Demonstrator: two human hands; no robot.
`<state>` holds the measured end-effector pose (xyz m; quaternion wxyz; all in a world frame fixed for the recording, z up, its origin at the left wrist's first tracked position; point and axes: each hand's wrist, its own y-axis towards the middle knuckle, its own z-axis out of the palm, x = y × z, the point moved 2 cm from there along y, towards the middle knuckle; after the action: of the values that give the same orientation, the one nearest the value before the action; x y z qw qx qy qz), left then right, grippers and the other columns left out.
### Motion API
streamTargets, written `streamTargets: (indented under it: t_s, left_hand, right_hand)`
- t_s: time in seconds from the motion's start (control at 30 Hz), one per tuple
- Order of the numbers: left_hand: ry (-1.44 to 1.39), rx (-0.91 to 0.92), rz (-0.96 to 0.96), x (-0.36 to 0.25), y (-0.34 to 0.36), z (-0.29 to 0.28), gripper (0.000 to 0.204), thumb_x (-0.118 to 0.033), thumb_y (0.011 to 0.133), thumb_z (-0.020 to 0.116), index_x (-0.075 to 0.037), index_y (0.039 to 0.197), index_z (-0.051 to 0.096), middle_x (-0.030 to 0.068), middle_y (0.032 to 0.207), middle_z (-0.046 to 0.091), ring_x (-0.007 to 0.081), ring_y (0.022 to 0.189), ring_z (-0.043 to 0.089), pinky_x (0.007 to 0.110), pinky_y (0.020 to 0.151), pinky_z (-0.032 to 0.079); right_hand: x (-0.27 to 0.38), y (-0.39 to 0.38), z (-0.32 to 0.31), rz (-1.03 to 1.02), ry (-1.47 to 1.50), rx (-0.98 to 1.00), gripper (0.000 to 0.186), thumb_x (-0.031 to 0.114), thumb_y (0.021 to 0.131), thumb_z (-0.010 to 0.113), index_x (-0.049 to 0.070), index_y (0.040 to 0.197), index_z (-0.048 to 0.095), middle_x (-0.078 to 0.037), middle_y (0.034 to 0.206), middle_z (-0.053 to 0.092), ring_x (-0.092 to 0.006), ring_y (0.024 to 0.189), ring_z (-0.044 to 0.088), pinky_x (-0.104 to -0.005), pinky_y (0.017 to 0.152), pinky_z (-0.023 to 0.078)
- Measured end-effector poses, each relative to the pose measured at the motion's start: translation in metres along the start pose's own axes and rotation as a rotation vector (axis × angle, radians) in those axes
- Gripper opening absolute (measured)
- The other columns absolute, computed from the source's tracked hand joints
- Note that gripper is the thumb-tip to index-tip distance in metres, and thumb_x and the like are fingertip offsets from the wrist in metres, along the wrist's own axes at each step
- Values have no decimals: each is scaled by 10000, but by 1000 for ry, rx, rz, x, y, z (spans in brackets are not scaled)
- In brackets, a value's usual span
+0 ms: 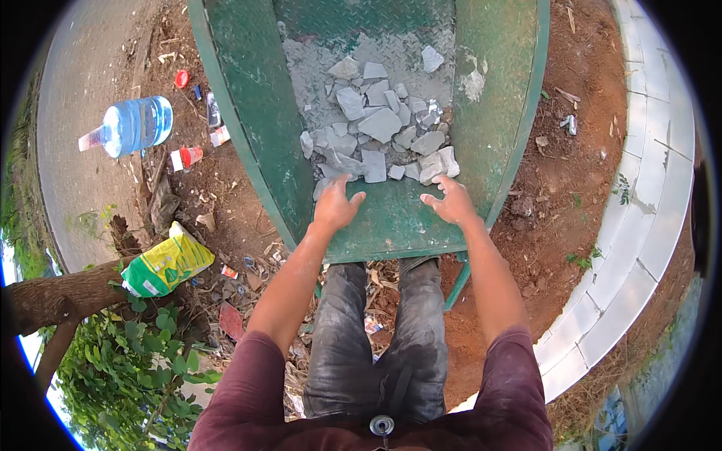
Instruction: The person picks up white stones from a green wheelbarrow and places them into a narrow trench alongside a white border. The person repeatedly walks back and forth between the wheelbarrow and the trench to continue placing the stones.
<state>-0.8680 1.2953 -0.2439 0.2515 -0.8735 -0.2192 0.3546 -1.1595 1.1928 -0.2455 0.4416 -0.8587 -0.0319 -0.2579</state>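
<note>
Broken grey stone pieces (380,125) lie in a heap with grey dust inside a green metal cart (398,233). My left hand (338,204) is over the cart's near end, thumb and fingers apart, its fingertips at the near left edge of the heap. Opposite it, my right hand (453,203) is also open, thumb pointing inward. Its fingertips are close to a pale chunky stone (438,165) at the heap's near right; whether they touch it I cannot tell. Neither hand holds anything.
Left of the cart lie a large clear water bottle (139,125), a red-and-white cup (186,158) and a yellow-green bag (169,263) beside a tree trunk (68,297). A curved pale stone kerb (639,218) runs along the right, past reddish soil (560,173).
</note>
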Motion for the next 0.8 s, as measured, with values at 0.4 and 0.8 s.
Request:
streamTargets:
  t_s: [0.4,0.8]
  left_hand:
    - [618,-49,-86,68,191,25,1296,-816,599,760,-29,1538,337,231,1507,432,373,1386,448,585,1116,319]
    - [418,447,-253,60,164,31,1169,-792,616,772,34,1407,526,272,1330,601,416,1290,555,504,1118,389]
  right_hand:
    - [-40,178,35,60,-701,5,1223,523,549,946,171,1557,352,-177,1565,329,-433,1330,462,-513,1093,436]
    - [-31,171,20,8,-846,293,1309,440,466,987,187,1563,320,-211,1529,307,-506,1266,494,-528,1069,456]
